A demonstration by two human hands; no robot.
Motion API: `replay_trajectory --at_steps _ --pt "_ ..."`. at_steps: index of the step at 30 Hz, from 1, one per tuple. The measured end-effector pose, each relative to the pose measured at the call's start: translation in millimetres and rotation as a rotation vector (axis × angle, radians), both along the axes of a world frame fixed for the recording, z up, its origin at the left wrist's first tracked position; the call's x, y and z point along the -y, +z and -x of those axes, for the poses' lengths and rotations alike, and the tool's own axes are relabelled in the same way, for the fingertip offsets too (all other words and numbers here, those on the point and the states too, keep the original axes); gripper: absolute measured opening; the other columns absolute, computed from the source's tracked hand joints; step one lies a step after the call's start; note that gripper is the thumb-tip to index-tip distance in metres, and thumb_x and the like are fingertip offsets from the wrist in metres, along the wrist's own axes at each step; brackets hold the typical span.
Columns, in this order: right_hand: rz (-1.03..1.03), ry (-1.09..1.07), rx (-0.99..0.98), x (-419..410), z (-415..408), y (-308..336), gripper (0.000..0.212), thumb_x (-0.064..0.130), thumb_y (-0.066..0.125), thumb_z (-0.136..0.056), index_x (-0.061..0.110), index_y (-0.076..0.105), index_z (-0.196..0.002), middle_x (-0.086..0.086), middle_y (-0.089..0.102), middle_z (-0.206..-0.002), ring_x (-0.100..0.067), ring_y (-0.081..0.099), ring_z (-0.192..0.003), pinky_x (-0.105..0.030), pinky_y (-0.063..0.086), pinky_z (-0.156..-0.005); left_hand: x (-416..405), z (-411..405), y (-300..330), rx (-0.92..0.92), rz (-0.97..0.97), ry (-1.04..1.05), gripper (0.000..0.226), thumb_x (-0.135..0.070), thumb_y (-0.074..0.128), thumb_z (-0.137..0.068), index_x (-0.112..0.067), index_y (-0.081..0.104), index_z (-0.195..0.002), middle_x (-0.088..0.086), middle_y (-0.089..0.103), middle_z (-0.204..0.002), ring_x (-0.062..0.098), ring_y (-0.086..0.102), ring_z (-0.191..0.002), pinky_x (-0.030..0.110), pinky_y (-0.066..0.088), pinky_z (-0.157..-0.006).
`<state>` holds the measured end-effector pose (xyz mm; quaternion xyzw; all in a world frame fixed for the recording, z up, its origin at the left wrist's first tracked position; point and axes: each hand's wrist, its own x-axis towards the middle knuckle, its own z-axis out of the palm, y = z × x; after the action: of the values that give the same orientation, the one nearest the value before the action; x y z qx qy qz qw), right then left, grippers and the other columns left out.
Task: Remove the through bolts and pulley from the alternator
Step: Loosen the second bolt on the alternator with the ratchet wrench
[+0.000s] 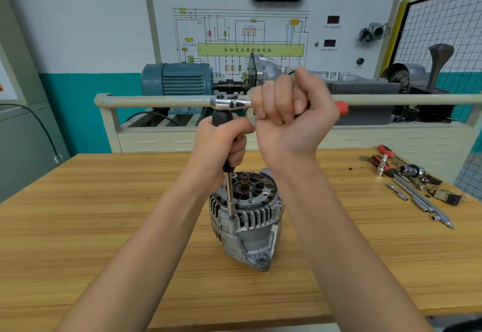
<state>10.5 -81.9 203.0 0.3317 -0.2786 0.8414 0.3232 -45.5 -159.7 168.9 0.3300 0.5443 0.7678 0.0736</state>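
Behind everything stands a training board (273, 18) with a wiring diagram, and a blue motor (177, 78) in front of it. Nearer is the wooden worktop (104, 227), and on it, about in the middle, sits the alternator (245, 217), stood on end so its shaft end faces up. I take that alternator as my mark for the rest.

Well off to its right on the worktop lies a scatter of loose tools (412, 183): screwdrivers, extension bars, sockets and small parts. I see no pulley on the shaft; whether it lies among those bits, I cannot tell.

Straight above the alternator, both arms meet. The right hand (292, 112) is closed in a fist round the handle of a ratchet (229, 103), which lies level and runs left to right, its red end poking out past the fist. The left hand (221, 146) is wrapped round a black driver handle (221, 118) under the ratchet head, holding it upright.

From that handle a thin extension bar (230, 196) drops almost straight down to the near left edge of the alternator's top face, where its tip sits on what I judge to be a through bolt (231, 217). So the bolt lies directly below the left hand, its long axis vertical and in line with the bar. The turning would seem to fall to the right hand, swinging the ratchet level, while the left hand, the nearer one, keeps the bar square on the bolt.
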Motion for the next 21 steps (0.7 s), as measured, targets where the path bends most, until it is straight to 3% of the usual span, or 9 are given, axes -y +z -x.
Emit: replay_trajectory --at_steps 4,7,11,16,18,21 --pt "0.186 0.32 0.149 -17 10 6 0.046 0.012 0.041 -0.079 0.016 0.033 -0.034 0.004 0.023 -0.031 -0.013 0.007 -0.039 -0.022 0.02 -0.039 12 10 3 -0.028 0.048 -0.348 0.032 -0.009 0.06 -0.07 -0.019 0.042 -0.046 -0.006 0.029 -0.036 0.008 0.023 -0.029 0.015 0.021 -0.036" --pt "0.25 0.38 0.14 -20 15 4 0.046 0.012 0.041 -0.081 0.016 0.033 -0.035 0.003 0.024 -0.031 -0.012 0.007 -0.039 -0.022 0.02 -0.039 10 12 5 0.037 0.074 -0.523 0.031 -0.012 0.057 -0.072 -0.018 0.042 -0.046 -0.008 0.028 -0.034 0.004 0.022 -0.027 0.013 0.018 -0.033" --pt "0.195 0.208 0.085 -12 9 -1 0.047 0.012 0.041 -0.082 0.018 0.034 -0.036 0.005 0.024 -0.033 -0.013 0.009 -0.039 -0.023 0.022 -0.04 5 10 3 0.058 0.076 -0.339 0.038 -0.01 0.05 -0.079 -0.018 0.035 -0.045 -0.007 0.022 -0.035 0.006 0.016 -0.028 0.011 0.017 -0.034" --pt "-0.034 -0.29 -0.117 17 1 -12 0.042 0.003 0.047 -0.08 0.019 0.033 -0.044 0.003 0.025 -0.038 -0.01 0.022 -0.037 -0.028 0.02 -0.047 -8 -1 -1 0.052 -0.017 0.083 0.052 0.001 0.051 -0.086 -0.022 0.038 -0.041 -0.006 0.026 -0.037 0.007 0.019 -0.03 0.01 0.018 -0.037" --pt "-0.061 -0.444 -0.151 28 0 -17 0.037 0.008 0.053 -0.076 0.022 0.037 -0.045 0.003 0.028 -0.041 -0.01 0.026 -0.04 -0.029 0.022 -0.05 -12 -4 -1 0.037 -0.047 0.201 0.057 0.001 0.054 -0.085 -0.024 0.039 -0.036 -0.009 0.032 -0.038 0.006 0.025 -0.033 0.013 0.021 -0.037" --pt "-0.06 -0.385 -0.156 26 1 -14 0.039 0.004 0.052 -0.076 0.021 0.041 -0.043 0.003 0.028 -0.039 -0.009 0.026 -0.039 -0.027 0.022 -0.05 -10 -3 -2 0.033 -0.042 0.198 0.053 0.0 0.057 -0.084 -0.025 0.039 -0.041 -0.009 0.031 -0.038 0.006 0.025 -0.033 0.012 0.022 -0.037"
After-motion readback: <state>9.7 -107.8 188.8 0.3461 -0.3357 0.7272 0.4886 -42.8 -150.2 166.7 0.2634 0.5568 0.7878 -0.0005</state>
